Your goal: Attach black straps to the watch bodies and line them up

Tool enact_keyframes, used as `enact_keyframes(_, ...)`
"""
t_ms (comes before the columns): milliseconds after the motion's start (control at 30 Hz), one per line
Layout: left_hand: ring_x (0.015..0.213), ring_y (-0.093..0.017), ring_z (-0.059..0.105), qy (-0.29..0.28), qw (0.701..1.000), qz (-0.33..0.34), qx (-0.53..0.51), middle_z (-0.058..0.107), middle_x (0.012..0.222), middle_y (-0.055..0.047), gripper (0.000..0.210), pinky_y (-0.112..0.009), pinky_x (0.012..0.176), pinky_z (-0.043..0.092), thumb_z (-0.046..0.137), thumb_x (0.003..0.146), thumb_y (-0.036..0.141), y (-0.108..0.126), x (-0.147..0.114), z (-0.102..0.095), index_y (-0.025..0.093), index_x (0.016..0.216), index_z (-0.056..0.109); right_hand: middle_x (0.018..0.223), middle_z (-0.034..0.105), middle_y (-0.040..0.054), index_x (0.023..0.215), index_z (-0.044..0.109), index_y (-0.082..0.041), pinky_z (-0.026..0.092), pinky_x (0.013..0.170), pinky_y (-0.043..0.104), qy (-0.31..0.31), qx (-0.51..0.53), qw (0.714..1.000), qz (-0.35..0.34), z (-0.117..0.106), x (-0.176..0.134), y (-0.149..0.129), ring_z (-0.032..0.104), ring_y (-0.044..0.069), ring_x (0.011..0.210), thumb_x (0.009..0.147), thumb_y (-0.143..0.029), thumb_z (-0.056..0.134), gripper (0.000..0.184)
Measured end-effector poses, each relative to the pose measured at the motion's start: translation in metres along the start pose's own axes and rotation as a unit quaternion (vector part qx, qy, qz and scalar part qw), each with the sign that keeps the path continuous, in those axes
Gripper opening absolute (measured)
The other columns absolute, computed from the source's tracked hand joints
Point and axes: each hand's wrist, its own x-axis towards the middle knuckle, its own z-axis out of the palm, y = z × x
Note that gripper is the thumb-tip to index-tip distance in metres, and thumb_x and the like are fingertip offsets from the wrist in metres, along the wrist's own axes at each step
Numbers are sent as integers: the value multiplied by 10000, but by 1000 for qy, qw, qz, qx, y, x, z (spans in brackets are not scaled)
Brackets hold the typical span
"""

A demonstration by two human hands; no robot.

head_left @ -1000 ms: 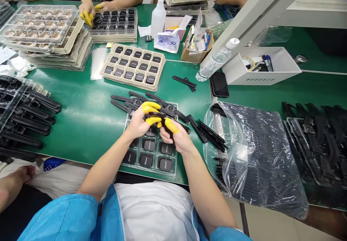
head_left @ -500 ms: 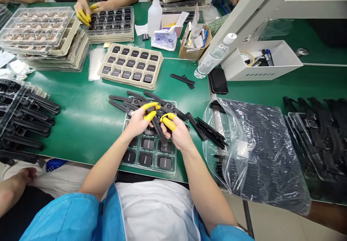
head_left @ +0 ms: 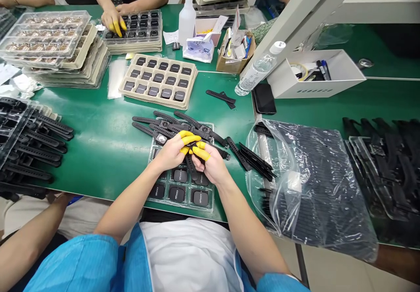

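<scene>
My left hand (head_left: 173, 151), with yellow finger cots on its fingertips, pinches a dark watch body that is mostly hidden by the fingers. Against it, my right hand (head_left: 211, 160), also in yellow cots, closes on a black watch strap (head_left: 191, 168) whose perforated end hangs down. Both hands meet above a clear plastic tray (head_left: 212, 201) with black square watch faces (head_left: 176, 193) in its pockets. Just beyond my hands, several watches with black straps (head_left: 166, 124) lie across the tray's far part. Loose straps (head_left: 252, 163) are piled right of my right hand.
A plastic bag of straps (head_left: 321, 187) lies at right. Left are stacked strapped watches (head_left: 33, 143). Ahead stand a beige tray (head_left: 190, 91), a spray-type white bottle (head_left: 187, 20), a water bottle (head_left: 260, 68), a phone (head_left: 264, 98) and a white box (head_left: 315, 86). Co-workers' hands (head_left: 114, 20) work opposite.
My hands have come closer together, and the strap has swung more upright beneath them. Across the table, a co-worker's hand has moved right over a tray; the neighbour's arm at left has shifted.
</scene>
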Motion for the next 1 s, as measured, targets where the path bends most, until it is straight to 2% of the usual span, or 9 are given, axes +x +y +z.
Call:
enact_keyframes(133, 1310, -207, 603, 13, 1000, 5, 12, 642, 1336, -113, 552, -373, 1136, 530, 411, 944, 36, 1, -1, 2, 217, 1431, 598, 502, 476, -85, 857, 557, -208, 222, 409, 181, -9, 38, 999, 3, 1, 1, -1, 278, 61, 414, 815, -479, 836, 391)
enact_keyframes(400, 1299, -249, 592, -58, 998, 35, 10, 582, 1378, -154, 486, -454, 1123, 547, 359, 1059, 223, 7, 0, -7, 198, 1536, 451, 506, 458, -83, 821, 539, -210, 202, 397, 179, 1, 62, 998, 11, -1, 1, -1, 269, 59, 412, 803, -484, 847, 412)
enact_keyframes(533, 1241, -252, 611, -76, 994, 18, 81, 598, 1303, -160, 449, -437, 1077, 572, 399, 1045, 233, 6, 0, -7, 166, 1474, 514, 501, 444, -93, 830, 530, -214, 190, 396, 173, 12, 35, 999, 33, -4, 2, -1, 249, 56, 416, 780, -515, 856, 446)
enact_keyframes(667, 1203, -280, 620, -106, 985, 2, 139, 614, 1253, -170, 433, -471, 1051, 581, 470, 1019, 261, 4, -1, -7, 141, 1422, 571, 493, 422, -102, 813, 506, -222, 190, 396, 171, 15, 3, 998, 57, -6, 4, -1, 235, 56, 419, 768, -536, 854, 471)
enact_keyframes(833, 1268, -263, 607, -100, 993, 11, 56, 630, 1309, -159, 435, -455, 1095, 561, 410, 1049, 237, 5, 1, -11, 173, 1460, 538, 485, 437, -102, 867, 542, -216, 195, 393, 181, -1, -7, 999, 47, -7, 2, -3, 241, 61, 411, 784, -563, 838, 464)
enact_keyframes(933, 1301, -268, 610, -82, 997, -2, 12, 623, 1377, -159, 480, -450, 1113, 553, 502, 1040, 289, 10, 3, -12, 196, 1512, 492, 492, 446, -105, 898, 541, -226, 235, 401, 197, -4, -24, 1000, 14, -8, 1, -3, 275, 72, 406, 809, -607, 816, 478)
enact_keyframes(1000, 1293, -257, 633, -56, 998, -18, -12, 630, 1405, -151, 567, -425, 1112, 556, 560, 1022, 303, 14, 3, -11, 209, 1565, 426, 516, 472, -98, 917, 541, -236, 286, 417, 218, 5, -75, 997, -29, -11, 1, -3, 335, 89, 412, 832, -649, 785, 487)
